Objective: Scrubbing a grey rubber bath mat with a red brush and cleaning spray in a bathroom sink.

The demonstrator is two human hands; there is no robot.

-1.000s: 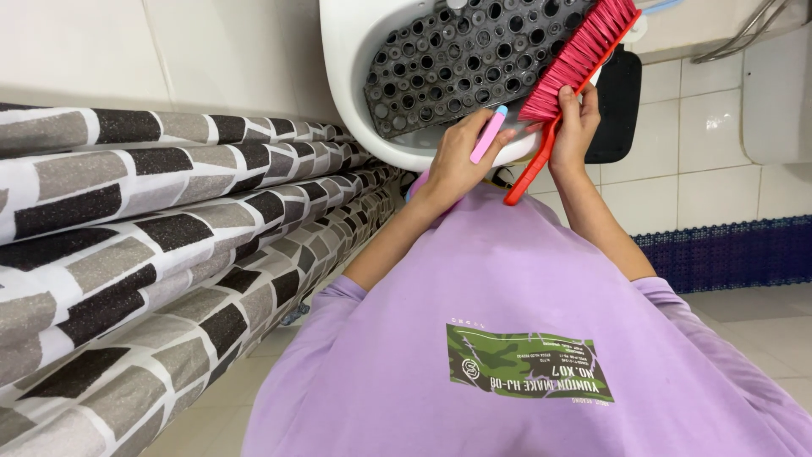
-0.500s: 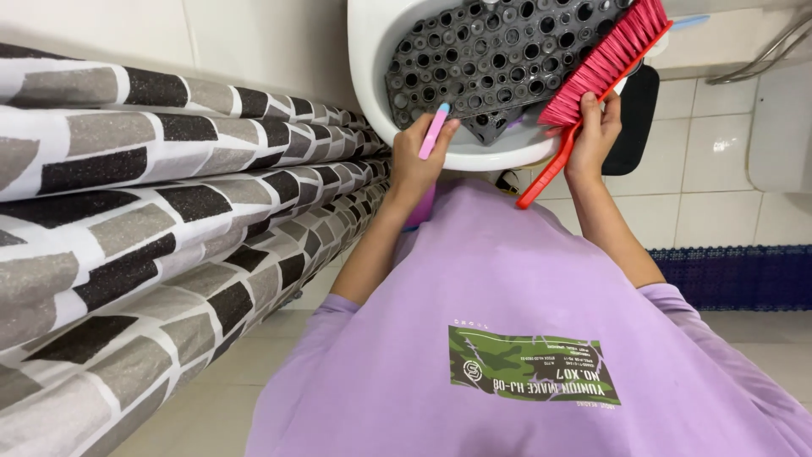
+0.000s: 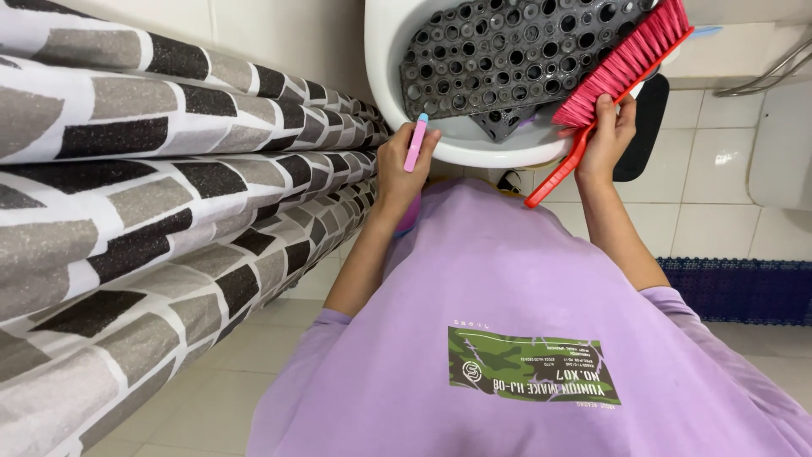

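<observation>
Mat (image 3: 516, 59) in basin (image 3: 385, 76), brush (image 3: 622, 63) right, curtain (image 3: 152, 195) left.

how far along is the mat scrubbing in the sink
Done: the grey perforated mat already sits in the white sink. In hand: the right hand holds the red brush against the mat, and the left hand holds a pink handled tool at the rim. Left: no suds or rinsing show, so scrubbing looks barely begun.

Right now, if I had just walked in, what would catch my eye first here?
The red brush with pink bristles, held by the right hand, lies slanted over the white basin at the top. Inside the basin sits a dark grey mat full of round holes. The left hand holds a small pink item at the basin's rim, and a grey, black and white block-patterned curtain fills the left side.
</observation>
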